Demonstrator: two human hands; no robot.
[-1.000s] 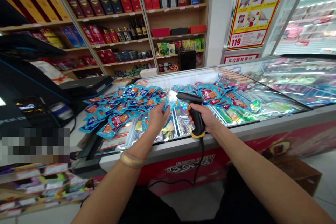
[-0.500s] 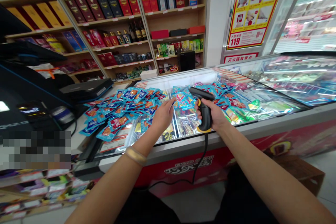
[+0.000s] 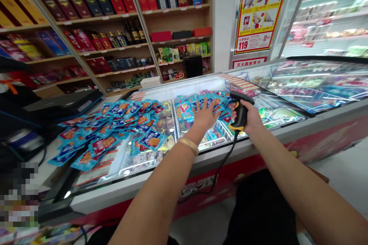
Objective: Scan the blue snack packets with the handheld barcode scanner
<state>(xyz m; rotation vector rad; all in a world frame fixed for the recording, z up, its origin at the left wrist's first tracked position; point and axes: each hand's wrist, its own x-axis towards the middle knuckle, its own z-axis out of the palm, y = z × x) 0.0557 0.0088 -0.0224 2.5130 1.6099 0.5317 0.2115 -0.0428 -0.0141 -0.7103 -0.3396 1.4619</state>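
Observation:
My right hand (image 3: 250,118) grips a black and yellow barcode scanner (image 3: 240,113) by its handle, with the head pointing left. A black cable hangs down from it. My left hand (image 3: 204,116), fingers spread, reaches over the right-hand pile of small blue snack packets (image 3: 220,99); whether the fingertips touch them I cannot tell. Just left of that hand lies a light-blue bag with a red mark (image 3: 185,110). A larger pile of blue snack packets (image 3: 115,122) spreads over the left part of the glass top. One blue packet (image 3: 151,139) lies at its near right edge.
The packets rest on a glass-topped chest freezer (image 3: 161,170) with goods visible inside. Dark counter equipment (image 3: 69,103) stands at the left. Behind are wooden shelves (image 3: 115,15) of boxes and bottles, a red and yellow poster (image 3: 261,11), and a lit refrigerated case (image 3: 330,19).
My left hand has moved right and opened over the right-hand packets. The scanner has shifted right with my right hand. The view has turned, so the background sits further left.

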